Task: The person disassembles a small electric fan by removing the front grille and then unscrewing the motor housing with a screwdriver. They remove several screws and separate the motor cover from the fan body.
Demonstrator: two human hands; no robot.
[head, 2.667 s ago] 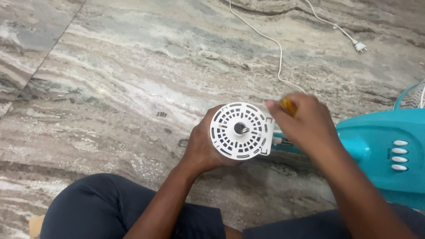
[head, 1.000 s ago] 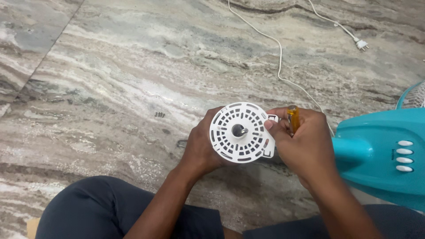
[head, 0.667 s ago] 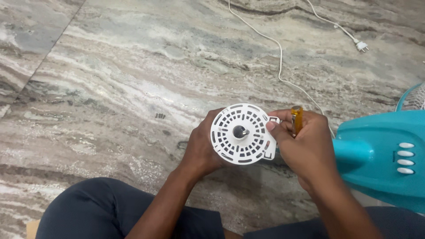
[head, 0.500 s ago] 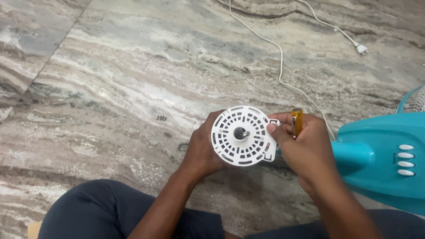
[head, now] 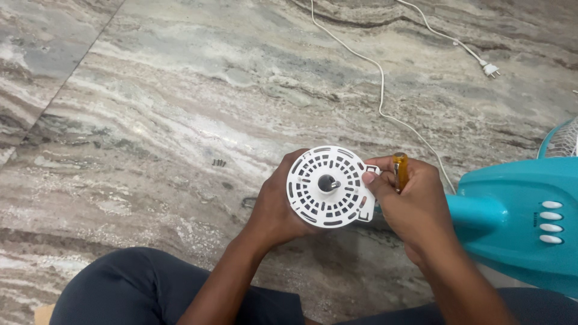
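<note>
left hand point(head: 274, 210) gripping white vented motor cover point(head: 328, 186) from behind; right hand point(head: 409, 201) clenched round amber screwdriver handle point(head: 400, 171), thumb touching cover's rim; teal fan base point(head: 524, 219) just beyond.

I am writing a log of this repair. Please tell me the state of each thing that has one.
White vented motor cover: off the fan, held up, shaft showing.
Left hand: grips the cover from behind.
Right hand: closed on an amber-handled screwdriver.
Turquoise fan body: lying on the floor.
White plug: unplugged.
</note>
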